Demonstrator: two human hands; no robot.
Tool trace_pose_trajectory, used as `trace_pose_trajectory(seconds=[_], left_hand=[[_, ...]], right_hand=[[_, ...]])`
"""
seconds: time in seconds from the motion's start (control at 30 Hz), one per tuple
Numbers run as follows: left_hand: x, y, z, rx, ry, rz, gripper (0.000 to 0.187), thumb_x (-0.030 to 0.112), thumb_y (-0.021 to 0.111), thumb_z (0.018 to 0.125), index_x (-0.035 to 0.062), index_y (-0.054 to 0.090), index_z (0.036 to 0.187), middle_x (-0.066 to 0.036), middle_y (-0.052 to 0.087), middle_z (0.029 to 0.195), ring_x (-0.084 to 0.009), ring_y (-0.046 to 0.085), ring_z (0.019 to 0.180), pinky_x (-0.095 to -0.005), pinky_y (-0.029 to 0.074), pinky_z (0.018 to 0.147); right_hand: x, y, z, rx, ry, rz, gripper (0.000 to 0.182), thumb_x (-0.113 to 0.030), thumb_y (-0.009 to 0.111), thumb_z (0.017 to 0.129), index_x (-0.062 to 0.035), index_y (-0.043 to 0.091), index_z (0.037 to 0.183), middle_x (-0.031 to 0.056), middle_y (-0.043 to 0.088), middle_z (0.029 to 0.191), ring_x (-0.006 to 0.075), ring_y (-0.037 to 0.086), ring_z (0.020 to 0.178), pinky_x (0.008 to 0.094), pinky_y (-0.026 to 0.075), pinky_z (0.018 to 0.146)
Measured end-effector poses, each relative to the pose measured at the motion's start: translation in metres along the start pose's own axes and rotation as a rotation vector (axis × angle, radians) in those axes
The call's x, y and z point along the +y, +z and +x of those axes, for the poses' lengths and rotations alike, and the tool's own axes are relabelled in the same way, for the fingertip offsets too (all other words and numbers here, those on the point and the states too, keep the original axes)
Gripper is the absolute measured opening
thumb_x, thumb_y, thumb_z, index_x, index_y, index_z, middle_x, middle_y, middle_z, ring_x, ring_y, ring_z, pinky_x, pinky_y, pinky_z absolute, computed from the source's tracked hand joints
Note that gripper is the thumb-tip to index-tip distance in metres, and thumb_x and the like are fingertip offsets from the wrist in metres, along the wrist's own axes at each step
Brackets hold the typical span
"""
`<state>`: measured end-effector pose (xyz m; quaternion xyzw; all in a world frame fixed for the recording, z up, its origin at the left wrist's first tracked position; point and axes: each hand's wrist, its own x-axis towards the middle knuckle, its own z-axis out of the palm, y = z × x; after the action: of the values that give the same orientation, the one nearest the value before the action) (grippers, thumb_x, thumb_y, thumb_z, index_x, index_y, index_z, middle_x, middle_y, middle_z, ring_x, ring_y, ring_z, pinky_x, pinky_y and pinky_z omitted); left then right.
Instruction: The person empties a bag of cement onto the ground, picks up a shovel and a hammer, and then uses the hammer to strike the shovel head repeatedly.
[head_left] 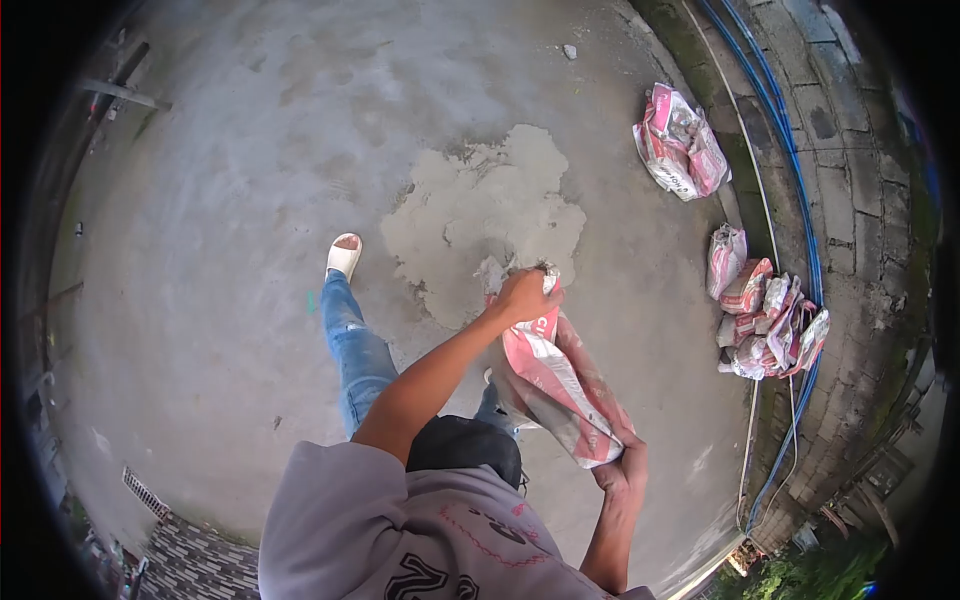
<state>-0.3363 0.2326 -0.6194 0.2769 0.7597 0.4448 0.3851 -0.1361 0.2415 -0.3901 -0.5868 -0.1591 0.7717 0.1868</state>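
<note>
A red-and-white printed sack (555, 375), which looks like a cement bag, slants across in front of my body. My left hand (530, 295) is closed around its far end, where the material is bunched. My right hand (625, 465) grips the near bottom corner, with some fingers hidden behind the bag. Just beyond the sack's far end, a spread heap of grey cement-like material (490, 205) lies on the concrete floor, its edge close to my left hand.
Crumpled red-and-white sacks (682, 145) lie at the upper right, with several more sacks (765, 310) piled below them. Blue hoses (790, 140) run along a block wall (835, 180). My sandalled foot (344, 255) stands left of the heap. A small stone (569, 51) lies farther off.
</note>
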Motion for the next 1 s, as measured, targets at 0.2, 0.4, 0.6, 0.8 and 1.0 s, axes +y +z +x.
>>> trace_pose_trajectory(seconds=[0.2, 0.4, 0.6, 0.8, 1.0], left_hand=[[0.025, 0.009, 0.006, 0.049, 0.164, -0.092, 0.035, 0.031, 0.056, 0.068, -0.0033, 0.058, 0.072, -0.027, 0.056, 0.071, -0.0403, 0.057, 0.070, -0.0449, 0.046, 0.063], [0.049, 0.010, -0.009, 0.045, 0.062, -0.030, 0.034, 0.031, 0.057, 0.069, -0.0025, 0.058, 0.076, -0.026, 0.058, 0.075, -0.0390, 0.057, 0.074, -0.0435, 0.046, 0.067], [0.034, 0.016, -0.013, 0.072, -0.114, -0.032, 0.036, 0.031, 0.056, 0.070, -0.0055, 0.058, 0.072, -0.026, 0.057, 0.068, -0.0401, 0.057, 0.069, -0.0452, 0.046, 0.063], [0.008, 0.010, -0.003, 0.107, 0.003, 0.015, 0.035, 0.031, 0.057, 0.068, -0.0028, 0.059, 0.077, -0.024, 0.058, 0.070, -0.0388, 0.057, 0.070, -0.0444, 0.046, 0.064], [0.043, 0.020, -0.022, -0.066, -0.020, -0.023, 0.044, 0.034, 0.057, 0.069, -0.0071, 0.058, 0.082, -0.024, 0.057, 0.067, -0.0404, 0.057, 0.069, -0.0438, 0.046, 0.063]], right_hand=[[-0.011, 0.005, 0.017, -0.006, 0.002, -0.108, 0.040, -0.003, 0.036, 0.082, 0.0014, 0.036, 0.122, 0.0222, 0.044, 0.119, 0.0333, 0.048, 0.105, 0.0453, 0.042, 0.089], [-0.004, -0.032, 0.027, -0.022, 0.037, -0.055, 0.047, 0.001, 0.035, 0.078, 0.0026, 0.034, 0.124, 0.0209, 0.041, 0.122, 0.0323, 0.049, 0.104, 0.0413, 0.044, 0.088], [0.000, -0.018, 0.018, 0.048, 0.045, 0.034, 0.043, 0.001, 0.035, 0.080, 0.0018, 0.036, 0.123, 0.0198, 0.043, 0.122, 0.0314, 0.049, 0.105, 0.0428, 0.042, 0.089], [-0.020, 0.005, 0.009, 0.013, 0.089, 0.022, 0.042, -0.002, 0.037, 0.081, 0.0026, 0.037, 0.122, 0.0213, 0.043, 0.120, 0.0323, 0.049, 0.105, 0.0446, 0.043, 0.088], [-0.007, -0.019, 0.021, 0.104, 0.123, -0.001, 0.042, 0.001, 0.038, 0.078, 0.0020, 0.040, 0.119, 0.0180, 0.047, 0.116, 0.0308, 0.050, 0.103, 0.0436, 0.043, 0.087]])
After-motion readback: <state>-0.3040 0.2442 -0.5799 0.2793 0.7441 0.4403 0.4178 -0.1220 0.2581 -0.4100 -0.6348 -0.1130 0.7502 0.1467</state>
